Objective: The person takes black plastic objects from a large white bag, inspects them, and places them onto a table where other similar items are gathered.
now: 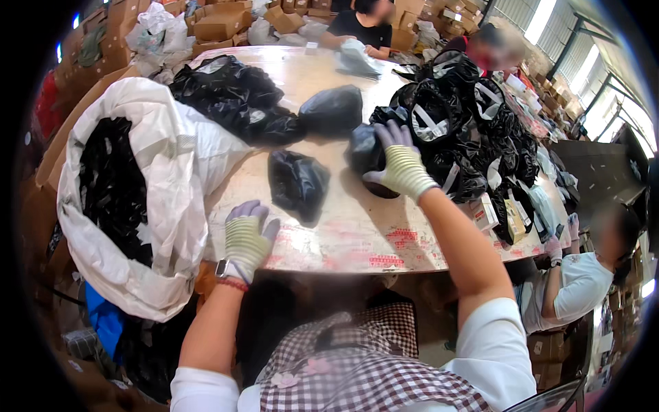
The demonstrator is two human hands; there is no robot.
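Observation:
My right hand (401, 163), in a striped pale glove with grey fingertips, lies over a black plastic bag (364, 150) at the edge of a large heap. Its fingers are stretched out and spread; its palm side is hidden. Near the table's front edge, my left hand (248, 237) wears a matching glove and is open, with no object visible in it. Between the two hands sits a knotted-looking black plastic bag (298, 187). Farther back is another filled dark bag (331, 111), apart from both hands.
A large white woven sack (175, 206) stuffed with black plastic stands at the left. More black bags (230, 96) lie at the table's (329, 240) far left. The heap (460, 117) covers its right side, with small boxes (484, 213) near the edge. Other people work around it.

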